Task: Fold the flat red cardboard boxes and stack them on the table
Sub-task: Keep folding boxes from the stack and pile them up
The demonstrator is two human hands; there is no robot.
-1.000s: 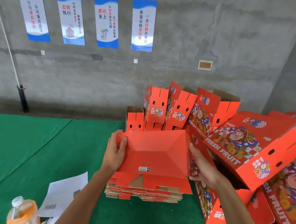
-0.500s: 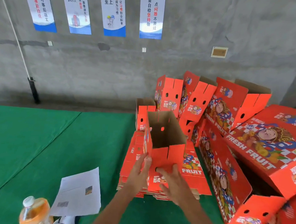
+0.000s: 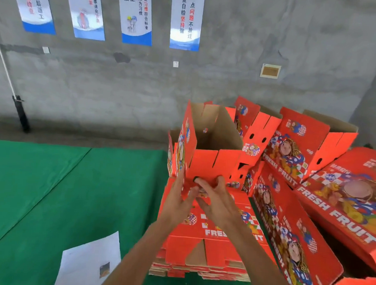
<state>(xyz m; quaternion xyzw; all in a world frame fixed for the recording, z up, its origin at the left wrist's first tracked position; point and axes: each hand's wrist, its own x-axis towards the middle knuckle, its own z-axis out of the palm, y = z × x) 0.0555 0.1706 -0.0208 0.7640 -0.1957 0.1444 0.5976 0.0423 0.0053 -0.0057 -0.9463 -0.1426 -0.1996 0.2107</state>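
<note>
A half-folded red box (image 3: 212, 163) stands upright on the stack of flat red boxes (image 3: 198, 252), its open top showing the brown inside. My left hand (image 3: 179, 198) lies with straight fingers along the box's near left corner. My right hand (image 3: 219, 200) presses spread fingers on the lower near panel, one fingertip by a round hole. Both hands touch the same near face, low down and close together.
Folded red "FRESH FRUIT" boxes (image 3: 302, 148) lean in a loose pile behind and to the right (image 3: 354, 194). The table carries a green cloth (image 3: 71, 190). A printed paper sheet (image 3: 89, 263) lies near the front left. A concrete wall with posters stands behind.
One second ago I held the box up with its folded bottom facing me. It has since been turned upright onto the flat stack, and both hands moved to its lower near face.
</note>
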